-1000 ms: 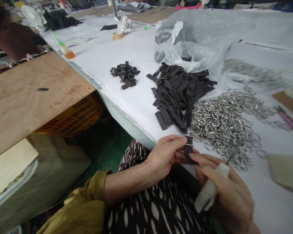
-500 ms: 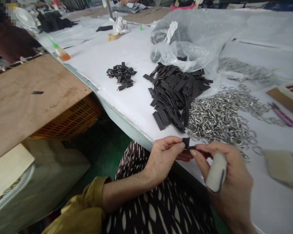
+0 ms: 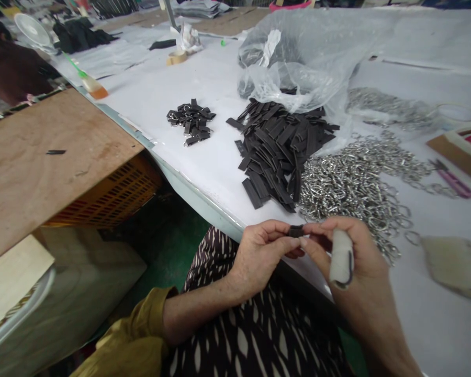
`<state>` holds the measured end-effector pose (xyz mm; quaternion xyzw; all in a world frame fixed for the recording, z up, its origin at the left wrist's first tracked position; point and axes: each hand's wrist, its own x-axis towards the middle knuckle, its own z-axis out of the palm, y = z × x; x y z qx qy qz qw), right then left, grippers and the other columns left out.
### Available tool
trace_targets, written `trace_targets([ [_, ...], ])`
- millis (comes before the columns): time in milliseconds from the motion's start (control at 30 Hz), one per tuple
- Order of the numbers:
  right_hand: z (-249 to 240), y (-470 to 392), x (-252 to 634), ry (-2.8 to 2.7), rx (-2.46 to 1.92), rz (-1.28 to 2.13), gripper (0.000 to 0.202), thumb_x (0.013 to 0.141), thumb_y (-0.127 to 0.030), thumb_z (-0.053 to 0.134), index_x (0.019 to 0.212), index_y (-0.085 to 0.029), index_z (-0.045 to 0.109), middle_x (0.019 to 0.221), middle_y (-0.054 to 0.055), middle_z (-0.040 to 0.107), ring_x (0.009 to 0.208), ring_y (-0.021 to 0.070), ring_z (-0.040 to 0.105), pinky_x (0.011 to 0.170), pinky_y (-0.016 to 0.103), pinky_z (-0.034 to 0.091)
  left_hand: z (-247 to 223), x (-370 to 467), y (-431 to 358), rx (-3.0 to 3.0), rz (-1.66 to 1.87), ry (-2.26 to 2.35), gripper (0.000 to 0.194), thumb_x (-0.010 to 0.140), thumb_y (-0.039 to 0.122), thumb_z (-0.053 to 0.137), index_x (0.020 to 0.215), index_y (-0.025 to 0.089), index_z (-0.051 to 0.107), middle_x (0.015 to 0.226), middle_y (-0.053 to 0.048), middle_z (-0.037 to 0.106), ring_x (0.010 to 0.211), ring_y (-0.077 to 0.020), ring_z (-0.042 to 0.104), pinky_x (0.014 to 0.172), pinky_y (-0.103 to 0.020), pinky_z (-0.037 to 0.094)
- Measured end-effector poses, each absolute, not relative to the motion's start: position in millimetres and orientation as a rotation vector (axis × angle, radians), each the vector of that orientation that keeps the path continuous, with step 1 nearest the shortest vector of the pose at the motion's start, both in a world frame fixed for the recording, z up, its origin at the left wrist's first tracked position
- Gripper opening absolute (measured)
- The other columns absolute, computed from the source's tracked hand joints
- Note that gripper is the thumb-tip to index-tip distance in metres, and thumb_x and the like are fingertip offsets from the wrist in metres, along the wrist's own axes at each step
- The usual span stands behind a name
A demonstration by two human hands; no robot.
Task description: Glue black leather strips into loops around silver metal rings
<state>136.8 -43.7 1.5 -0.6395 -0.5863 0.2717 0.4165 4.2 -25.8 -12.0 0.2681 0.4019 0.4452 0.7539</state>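
In the head view, a black fabric strip lies at the very tips of both hands, above the lap at the table's edge. The left hand pinches its near-left end between thumb and forefinger; the right hand has thumb and forefinger pressed in at the other end, a pale wrapped handle tucked against its palm. Just beyond lie a pile of black strips and heaped metal rings.

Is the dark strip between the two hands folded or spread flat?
Folded, it seems: the dark strip shows only a short, curved face between left hand and right hand; the rest is hidden.
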Motion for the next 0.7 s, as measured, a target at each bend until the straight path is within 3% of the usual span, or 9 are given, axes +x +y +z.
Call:
trace_targets([
  [167, 8.3, -38.4, 134.6, -1.458, -1.558, 0.724, 0.020, 0.076, -0.027, 0.065, 0.090, -0.023, 0.050, 0.087, 0.002, 0.061, 0.074, 0.0148, 0.060, 0.059, 0.026, 0.050, -6.6, 4.2, -25.6, 0.670, 0.961, 0.934, 0.011, 0.072, 0.021, 0.067, 0.078, 0.012, 0.064, 0.068, -0.002, 0.064, 0.062, -0.0105, 0.059, 0.068, -0.024, 0.049],
  [267, 7.9, -36.5, 134.6, -1.442, -1.549, 0.744, 0.022, 0.075, -0.026, 0.066, 0.089, -0.023, 0.049, 0.087, 0.002, 0.061, 0.073, 0.0150, 0.060, 0.058, 0.027, 0.050, -4.6, 2.1, -25.1, 0.782, 1.015, 1.001, 0.017, 0.069, 0.026, 0.070, 0.082, 0.015, 0.068, 0.100, -0.006, 0.064, 0.063, -0.0083, 0.057, 0.058, -0.020, 0.048],
  [333, 6.5, -35.6, 135.4, -1.433, -1.550, 0.766, 0.022, 0.074, -0.026, 0.066, 0.088, -0.023, 0.049, 0.086, 0.002, 0.062, 0.072, 0.0150, 0.061, 0.057, 0.026, 0.050, -3.2, -0.4, -24.3, 0.844, 1.009, 1.030, 0.023, 0.068, 0.029, 0.071, 0.087, 0.016, 0.070, 0.110, -0.005, 0.060, 0.062, -0.0075, 0.056, 0.052, -0.019, 0.046],
  [500, 5.8, -33.4, 137.0, -1.428, -1.553, 0.797, 0.019, 0.072, -0.028, 0.066, 0.084, -0.024, 0.051, 0.079, 0.001, 0.063, 0.068, 0.0151, 0.061, 0.052, 0.025, 0.048, 2.2, -4.8, -20.1, 0.818, 0.748, 0.919, 0.034, 0.073, 0.037, 0.065, 0.098, 0.015, 0.068, 0.072, -0.003, 0.062, 0.061, -0.0127, 0.059, 0.048, -0.020, 0.046],
  [700, 5.4, -32.9, 134.9, -1.406, -1.567, 0.792, 0.020, 0.072, -0.029, 0.066, 0.084, -0.023, 0.051, 0.079, 0.001, 0.063, 0.067, 0.0158, 0.060, 0.056, 0.028, 0.050, 4.9, -2.0, -17.9, 0.704, 0.769, 0.903, 0.028, 0.071, 0.032, 0.066, 0.089, 0.010, 0.069, 0.074, -0.005, 0.064, 0.064, -0.0139, 0.061, 0.055, -0.022, 0.049],
])
